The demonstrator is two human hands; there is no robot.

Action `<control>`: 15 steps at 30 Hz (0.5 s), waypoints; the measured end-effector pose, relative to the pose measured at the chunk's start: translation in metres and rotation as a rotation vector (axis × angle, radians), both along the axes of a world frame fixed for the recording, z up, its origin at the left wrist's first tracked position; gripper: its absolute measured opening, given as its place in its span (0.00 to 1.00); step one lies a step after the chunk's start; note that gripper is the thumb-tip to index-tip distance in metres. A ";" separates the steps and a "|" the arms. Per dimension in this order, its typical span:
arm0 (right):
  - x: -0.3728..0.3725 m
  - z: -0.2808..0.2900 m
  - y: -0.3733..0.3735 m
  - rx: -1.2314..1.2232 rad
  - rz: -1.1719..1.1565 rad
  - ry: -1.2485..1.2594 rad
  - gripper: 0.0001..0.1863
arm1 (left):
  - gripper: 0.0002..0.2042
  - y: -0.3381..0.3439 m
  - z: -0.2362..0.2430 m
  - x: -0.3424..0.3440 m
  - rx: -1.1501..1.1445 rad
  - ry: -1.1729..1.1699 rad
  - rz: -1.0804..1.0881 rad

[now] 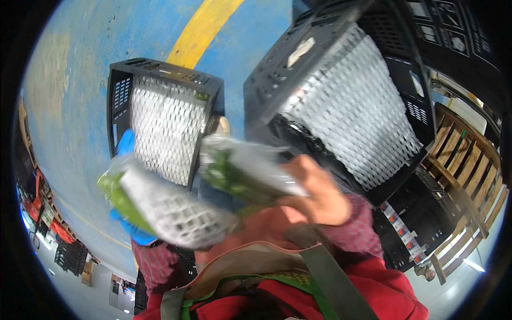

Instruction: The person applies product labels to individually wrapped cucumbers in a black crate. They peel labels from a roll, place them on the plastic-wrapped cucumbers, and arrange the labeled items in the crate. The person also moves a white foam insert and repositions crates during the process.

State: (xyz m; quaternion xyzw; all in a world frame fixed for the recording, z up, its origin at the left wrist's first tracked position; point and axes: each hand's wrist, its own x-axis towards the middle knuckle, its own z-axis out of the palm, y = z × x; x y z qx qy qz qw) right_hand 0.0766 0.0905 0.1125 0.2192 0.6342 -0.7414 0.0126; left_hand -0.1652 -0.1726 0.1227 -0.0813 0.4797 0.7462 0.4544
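Note:
My left hand point(126, 143), in a blue glove, is wrapped round a package of green produce point(168, 205) in white foam netting and clear plastic. The package covers most of that hand. My bare right hand point(322, 194) grips a second clear-wrapped package point(240, 170), green with a whitish part, blurred by motion. Both packages are held in front of my apron, side by side. Which produce it is cannot be made out. Beyond my left hand stands a black crate point(160, 69) holding rows of white foam netting point(165, 120), with a bit of green at its far right corner.
A larger black crate point(304, 58) stands at the right, tilted in view, with white foam netting point(357, 106) and dark plastic film along its near side. Wooden pallets point(464, 154) lie at far right. A yellow stripe point(205, 32) crosses the blue floor point(133, 32).

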 end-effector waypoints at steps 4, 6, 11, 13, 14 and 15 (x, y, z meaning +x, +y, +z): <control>0.039 0.079 0.128 0.231 0.167 -0.299 0.23 | 0.38 0.113 0.012 0.039 -0.160 0.087 0.025; 0.036 0.075 0.182 0.336 0.251 -0.483 0.25 | 0.42 0.156 0.015 0.050 -0.171 0.163 -0.270; -0.040 -0.017 0.297 0.367 0.880 -0.621 0.22 | 0.33 0.225 0.000 0.087 -0.273 0.361 -0.741; -0.076 -0.055 0.321 0.592 0.981 -0.691 0.22 | 0.31 0.242 -0.014 0.091 -0.337 0.439 -0.911; -0.092 -0.070 0.331 0.637 0.982 -0.565 0.20 | 0.30 0.249 -0.020 0.090 -0.297 0.481 -0.944; -0.111 -0.090 0.334 0.783 0.834 -0.517 0.20 | 0.28 0.256 -0.026 0.089 -0.305 0.495 -1.003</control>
